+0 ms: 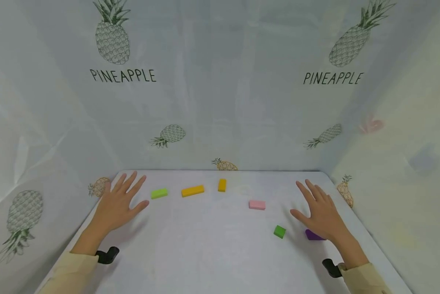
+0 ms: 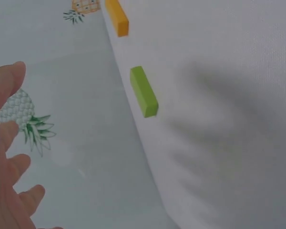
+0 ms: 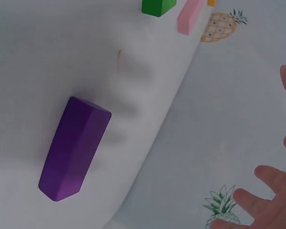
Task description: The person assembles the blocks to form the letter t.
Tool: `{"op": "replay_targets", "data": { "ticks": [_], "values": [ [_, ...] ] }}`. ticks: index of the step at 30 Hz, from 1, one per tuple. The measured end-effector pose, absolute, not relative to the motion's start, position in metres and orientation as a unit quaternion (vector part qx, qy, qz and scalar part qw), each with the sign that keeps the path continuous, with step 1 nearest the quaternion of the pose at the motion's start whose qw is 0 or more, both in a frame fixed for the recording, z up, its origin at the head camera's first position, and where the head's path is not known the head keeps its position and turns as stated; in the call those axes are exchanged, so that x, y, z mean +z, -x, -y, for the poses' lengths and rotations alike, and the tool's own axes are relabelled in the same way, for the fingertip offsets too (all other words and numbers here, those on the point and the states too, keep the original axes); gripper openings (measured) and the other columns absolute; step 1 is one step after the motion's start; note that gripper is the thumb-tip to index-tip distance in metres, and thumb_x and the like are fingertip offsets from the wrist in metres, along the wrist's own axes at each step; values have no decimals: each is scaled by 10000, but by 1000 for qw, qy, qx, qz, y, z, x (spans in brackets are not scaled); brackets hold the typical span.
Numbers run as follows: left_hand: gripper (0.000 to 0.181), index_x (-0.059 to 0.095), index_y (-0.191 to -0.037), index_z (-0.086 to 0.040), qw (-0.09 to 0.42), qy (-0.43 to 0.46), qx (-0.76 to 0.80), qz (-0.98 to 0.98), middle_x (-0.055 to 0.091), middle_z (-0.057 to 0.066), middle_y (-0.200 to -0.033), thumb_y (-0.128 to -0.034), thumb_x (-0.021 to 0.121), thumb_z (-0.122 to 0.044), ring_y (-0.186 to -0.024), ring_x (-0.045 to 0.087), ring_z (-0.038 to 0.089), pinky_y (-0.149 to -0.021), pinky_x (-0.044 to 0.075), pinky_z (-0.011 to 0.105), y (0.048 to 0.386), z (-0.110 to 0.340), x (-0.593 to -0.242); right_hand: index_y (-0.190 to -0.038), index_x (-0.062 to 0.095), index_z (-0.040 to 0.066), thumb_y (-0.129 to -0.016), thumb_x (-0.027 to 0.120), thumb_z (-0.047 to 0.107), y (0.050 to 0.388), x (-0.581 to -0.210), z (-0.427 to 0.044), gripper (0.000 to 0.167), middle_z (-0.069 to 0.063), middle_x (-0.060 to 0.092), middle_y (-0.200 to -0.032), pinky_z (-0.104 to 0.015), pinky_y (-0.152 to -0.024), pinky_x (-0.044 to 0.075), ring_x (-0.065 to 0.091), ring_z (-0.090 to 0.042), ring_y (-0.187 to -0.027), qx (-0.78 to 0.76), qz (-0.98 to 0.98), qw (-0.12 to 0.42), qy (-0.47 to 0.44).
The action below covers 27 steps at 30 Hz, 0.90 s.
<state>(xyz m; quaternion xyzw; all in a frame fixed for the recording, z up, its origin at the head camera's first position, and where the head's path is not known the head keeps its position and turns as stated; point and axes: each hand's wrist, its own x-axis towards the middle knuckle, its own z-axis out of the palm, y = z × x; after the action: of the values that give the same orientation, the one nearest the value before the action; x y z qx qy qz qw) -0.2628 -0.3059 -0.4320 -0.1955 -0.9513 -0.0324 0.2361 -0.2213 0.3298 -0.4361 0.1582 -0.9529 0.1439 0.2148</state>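
Observation:
Both hands hover over a white table with fingers spread, holding nothing. My left hand (image 1: 116, 206) is at the table's left side, nearest a lime-green block (image 1: 159, 193), which also shows in the left wrist view. My right hand (image 1: 321, 214) is at the right side, above a purple block (image 3: 75, 149) that it partly hides in the head view. To its left lie a small green block (image 1: 279, 231) and a pink block (image 1: 257, 205). A long yellow-orange block (image 1: 192, 191) and a shorter yellow block (image 1: 222, 185) lie near the back edge.
The white tabletop (image 1: 205, 245) ends at a pale curtain (image 1: 220, 102) printed with pineapples, which stands behind it and along both sides. Each wrist wears a black strap device, the left one (image 1: 107, 255) and the right one (image 1: 332, 268), below the hands.

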Motion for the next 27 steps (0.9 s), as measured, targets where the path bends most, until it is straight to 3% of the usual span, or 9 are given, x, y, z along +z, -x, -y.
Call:
{"op": "replay_targets", "data": {
  "ticks": [5,13,27],
  "values": [
    [871,323,-1683,-198,220,196,-67,953,356,226,-1685,-976,715,-521,-1508,337,528,-1140,271,796,271,306,-440,-1659,366,152,-906,831,367,234,-440,-321,911,-283,373,-1646,-805,-1068,358,386,-567,-1444,157,943,227,-187],
    [837,355,-1674,-222,190,194,-133,953,360,189,-1692,-977,749,-463,-1490,375,502,-1067,403,759,286,304,-452,-1657,369,165,-930,838,318,246,-443,-309,879,-244,359,-1666,-790,-1069,389,361,-535,-1482,193,945,179,-193],
    [760,432,-1632,-160,139,174,-206,953,367,238,-1674,-989,759,-400,-1507,331,513,-1131,324,770,310,302,-468,-1666,350,173,-952,821,252,272,-453,-300,859,-228,342,-1675,-759,-1117,371,333,-489,-1515,244,938,126,-212]
  ]
}}
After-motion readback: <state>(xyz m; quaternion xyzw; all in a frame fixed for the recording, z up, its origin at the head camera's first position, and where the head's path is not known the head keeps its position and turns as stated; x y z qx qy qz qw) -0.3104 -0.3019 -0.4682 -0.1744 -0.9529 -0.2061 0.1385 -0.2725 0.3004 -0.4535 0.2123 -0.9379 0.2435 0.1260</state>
